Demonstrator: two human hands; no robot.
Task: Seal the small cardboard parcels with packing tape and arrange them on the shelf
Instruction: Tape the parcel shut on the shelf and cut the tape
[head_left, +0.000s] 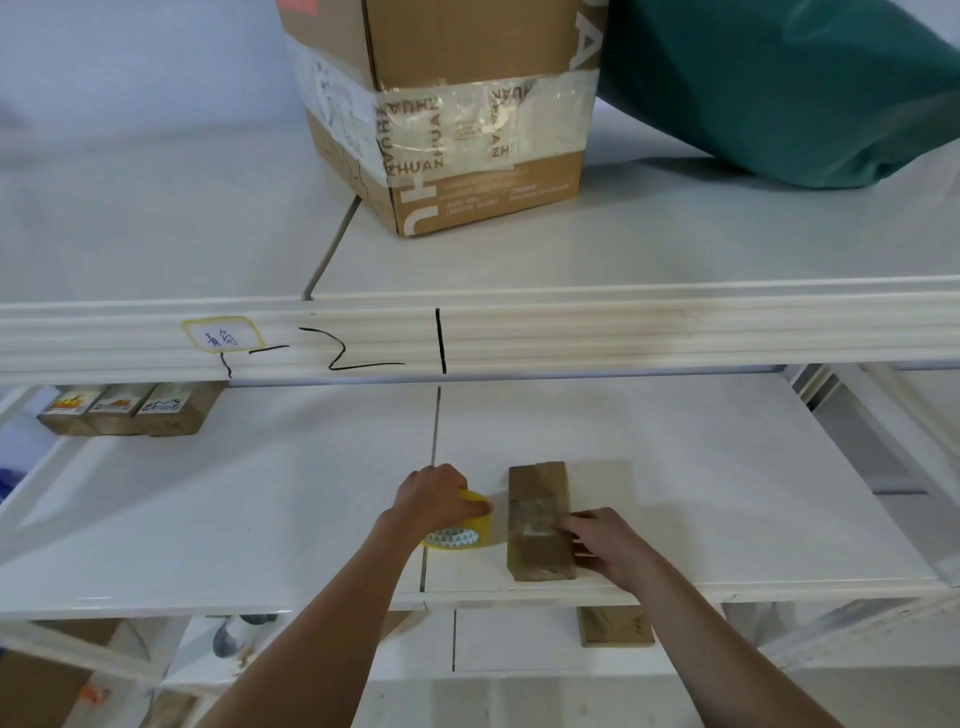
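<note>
1. Your left hand (431, 499) is curled over the top of the yellow tape roll (460, 527), gripping it on the middle shelf board (727, 493).
2. Your right hand (610, 545) lies with its fingers pressed on the near right part of the small parcel (537, 519); whether the thumb wraps its side cannot be told.
3. The parcel lies flat just right of the roll, near the shelf's front edge.
4. Three labelled parcels (130, 415) sit in a row at the back left, under the rail.
5. A large taped carton (452, 114) and a green bag (789, 88) stand on the shelf above.
</note>
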